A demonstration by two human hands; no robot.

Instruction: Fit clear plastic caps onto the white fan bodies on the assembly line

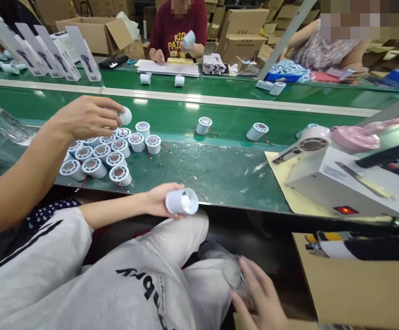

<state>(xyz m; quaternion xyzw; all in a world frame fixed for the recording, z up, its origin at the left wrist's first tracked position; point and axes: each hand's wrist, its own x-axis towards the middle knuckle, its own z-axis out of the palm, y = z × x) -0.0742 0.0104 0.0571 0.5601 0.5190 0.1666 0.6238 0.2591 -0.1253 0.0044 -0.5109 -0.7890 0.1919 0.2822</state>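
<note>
In my left hand (160,199) is a pale blue cylindrical housing (177,201), held on its side over the bench's front edge, its hollow end facing right with something white inside. Thin red wires show just behind it. Low in the view, my right hand (259,293) is smeared by motion. Its fingers curve near a dark, see-through item (238,277) by my knee; whether they grip it I cannot tell. A cluster of similar housings (101,151), vented ends up, stands left on the bench. Above them, a co-worker's hand (89,117) holds another housing (125,115).
Two housings (204,125) stand on the green conveyor (172,114). At right sits a grey device (343,183) with a lit red switch, a small fan unit on top. A cardboard box (360,288) is below it. People work across the line, near white cartons (84,55).
</note>
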